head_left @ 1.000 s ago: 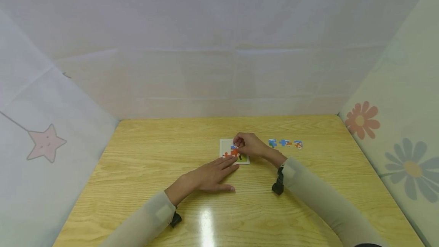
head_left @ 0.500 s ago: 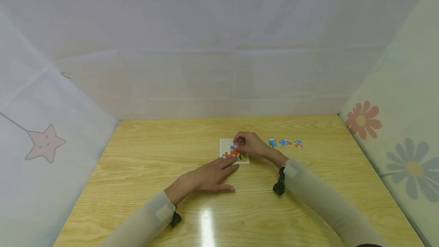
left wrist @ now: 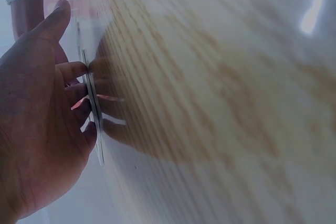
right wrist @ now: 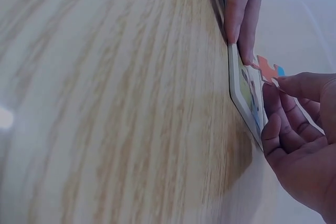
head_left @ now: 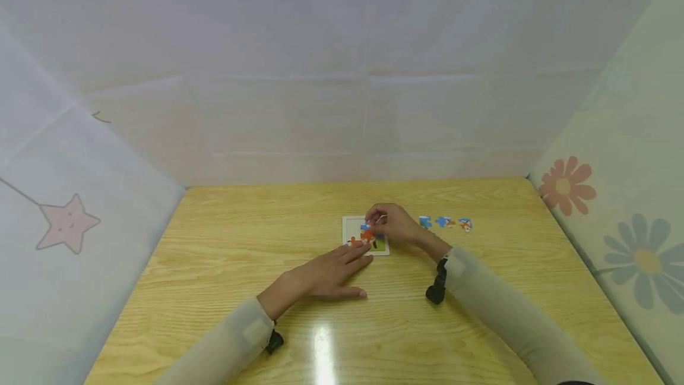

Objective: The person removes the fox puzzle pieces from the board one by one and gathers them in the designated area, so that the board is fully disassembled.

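Note:
A small white-framed puzzle tray [head_left: 347, 223] lies on the table, its lower part filled with orange and green pieces. My right hand [head_left: 394, 224] is over the tray's right side. Between its thumb and fingertips it pinches an orange and blue puzzle piece [right wrist: 269, 68], tilted up from the tray in the right wrist view. My left hand [head_left: 333, 272] lies flat with straight fingers, fingertips on the tray's near edge and the pieces there. In the left wrist view the left hand [left wrist: 50, 114] shows its fingertips along the thin edge of the tray [left wrist: 93, 103].
To the right of the tray lie three loose puzzle pieces in a row: a blue and green piece [head_left: 424, 221], a blue and orange piece [head_left: 445, 222] and another piece [head_left: 465, 224]. The wooden table [head_left: 240, 212] meets pale fabric walls [head_left: 283, 123] at the back and sides.
The orange and blue piece has shifted slightly right and tilted in my right hand, which has moved a little up and right. My left hand stays in place.

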Available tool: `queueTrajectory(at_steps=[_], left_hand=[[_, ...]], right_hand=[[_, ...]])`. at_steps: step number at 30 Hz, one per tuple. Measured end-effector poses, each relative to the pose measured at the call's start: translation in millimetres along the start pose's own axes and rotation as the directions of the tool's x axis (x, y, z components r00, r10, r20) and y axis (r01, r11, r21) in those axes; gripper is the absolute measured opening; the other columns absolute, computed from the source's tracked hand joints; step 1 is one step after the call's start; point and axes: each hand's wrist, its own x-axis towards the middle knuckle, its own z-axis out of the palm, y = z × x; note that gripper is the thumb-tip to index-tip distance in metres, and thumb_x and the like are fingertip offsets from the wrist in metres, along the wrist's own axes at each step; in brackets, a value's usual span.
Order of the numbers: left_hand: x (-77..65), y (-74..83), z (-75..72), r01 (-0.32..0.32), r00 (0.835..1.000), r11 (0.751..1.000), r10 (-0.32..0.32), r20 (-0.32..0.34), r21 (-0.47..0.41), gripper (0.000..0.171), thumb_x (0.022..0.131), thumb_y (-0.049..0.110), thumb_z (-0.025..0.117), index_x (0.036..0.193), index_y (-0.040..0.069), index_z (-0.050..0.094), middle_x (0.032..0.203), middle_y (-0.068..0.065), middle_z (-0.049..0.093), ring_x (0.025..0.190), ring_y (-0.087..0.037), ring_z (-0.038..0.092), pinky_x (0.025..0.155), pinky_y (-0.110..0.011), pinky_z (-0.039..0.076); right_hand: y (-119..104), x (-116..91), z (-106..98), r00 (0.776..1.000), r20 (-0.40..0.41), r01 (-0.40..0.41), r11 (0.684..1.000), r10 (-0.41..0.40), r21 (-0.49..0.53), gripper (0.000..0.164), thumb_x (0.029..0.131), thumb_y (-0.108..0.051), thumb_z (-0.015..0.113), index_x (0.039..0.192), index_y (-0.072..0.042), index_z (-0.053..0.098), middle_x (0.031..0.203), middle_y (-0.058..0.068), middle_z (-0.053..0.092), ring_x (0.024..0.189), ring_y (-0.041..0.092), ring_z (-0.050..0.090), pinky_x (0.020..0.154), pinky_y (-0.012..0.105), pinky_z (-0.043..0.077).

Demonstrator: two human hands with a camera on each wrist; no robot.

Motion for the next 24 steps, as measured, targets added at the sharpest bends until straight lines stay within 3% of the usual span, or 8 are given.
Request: queueTrajectory(at_steps=[12, 24], left_hand=[[-0.7, 0.5, -1.2, 0.013, 1.0, 1.0, -0.013, 0.012, -0.018, 0.083, 0.107, 0.066, 0.044, 0.17, 0.013, 0.027, 0.179, -0.008, 0.011, 0.164, -0.025, 0.013, 0.133, -0.042, 0.017], [0.8, 1.9, -0.7, 0.036, 0.999, 0.999, -0.035, 0.015, -0.019, 0.083, 0.107, 0.067, 0.044, 0.17, 0.015, 0.027, 0.179, -0.007, 0.012, 0.164, -0.027, 0.015, 0.132, -0.042, 0.019]], right_hand=[[4.3, -6.1, -13.8, 0.999, -0.013, -0.043, 0.993, 0.045, 0.108, 0.022, 0.098, -0.002, 0.074, 0.119, 0.0, 0.071, 0.11, 0.013, 0.069, 0.099, 0.023, 0.071, 0.087, 0.039, 0.062], [4.1, -25.1, -31.8, 0.999, -0.007, -0.052, 0.992, 0.053, 0.118, 0.022, 0.099, -0.003, 0.073, 0.121, 0.001, 0.069, 0.11, 0.015, 0.068, 0.1, 0.026, 0.071, 0.088, 0.049, 0.061]])
